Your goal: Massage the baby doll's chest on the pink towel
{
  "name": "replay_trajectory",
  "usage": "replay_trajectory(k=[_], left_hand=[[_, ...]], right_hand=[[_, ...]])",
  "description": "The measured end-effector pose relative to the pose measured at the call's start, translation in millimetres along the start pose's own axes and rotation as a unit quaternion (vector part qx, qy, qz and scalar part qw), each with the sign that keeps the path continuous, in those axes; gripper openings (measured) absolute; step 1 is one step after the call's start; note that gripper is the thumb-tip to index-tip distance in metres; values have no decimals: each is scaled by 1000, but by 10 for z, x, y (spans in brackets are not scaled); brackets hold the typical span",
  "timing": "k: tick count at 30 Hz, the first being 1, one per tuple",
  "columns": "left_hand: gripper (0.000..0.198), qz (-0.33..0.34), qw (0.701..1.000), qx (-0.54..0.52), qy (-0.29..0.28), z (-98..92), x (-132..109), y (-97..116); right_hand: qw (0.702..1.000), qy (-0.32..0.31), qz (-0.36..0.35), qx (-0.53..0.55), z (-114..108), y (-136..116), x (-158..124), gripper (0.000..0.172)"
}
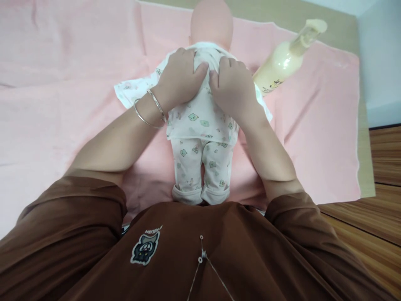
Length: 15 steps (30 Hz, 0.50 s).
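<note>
Apparently straightening the doll's (212,24) shirt (200,119), the left hand (181,77) and right hand (233,90) seem to pinch its far part, calling for even tension next.

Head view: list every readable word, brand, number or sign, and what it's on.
Nothing reads with certainty.
Brown top: lettering beside the dark animal patch, too blurred.
Pump bottle: lettering by the printed figure, too small.
Doll's shirt: prints, no words visible.

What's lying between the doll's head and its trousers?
The head view shows the printed white shirt between the doll's head and trousers, with the left hand and right hand on it.
</note>
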State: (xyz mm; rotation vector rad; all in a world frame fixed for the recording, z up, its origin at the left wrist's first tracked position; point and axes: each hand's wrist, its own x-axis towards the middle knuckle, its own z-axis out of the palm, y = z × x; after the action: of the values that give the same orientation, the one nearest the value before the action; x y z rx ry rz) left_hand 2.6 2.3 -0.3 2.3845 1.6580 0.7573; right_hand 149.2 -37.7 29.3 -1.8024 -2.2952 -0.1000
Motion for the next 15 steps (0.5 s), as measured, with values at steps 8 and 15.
replay_trajectory(k=[8, 15], left_hand=[[16, -25, 999, -22, 7, 133, 38, -124], [19, -42, 997, -43, 38, 164, 29, -103]], right_hand=[[998, -23, 12, 60, -1, 56, 58, 34], [995, -19, 54, 82, 174, 189, 208, 41]])
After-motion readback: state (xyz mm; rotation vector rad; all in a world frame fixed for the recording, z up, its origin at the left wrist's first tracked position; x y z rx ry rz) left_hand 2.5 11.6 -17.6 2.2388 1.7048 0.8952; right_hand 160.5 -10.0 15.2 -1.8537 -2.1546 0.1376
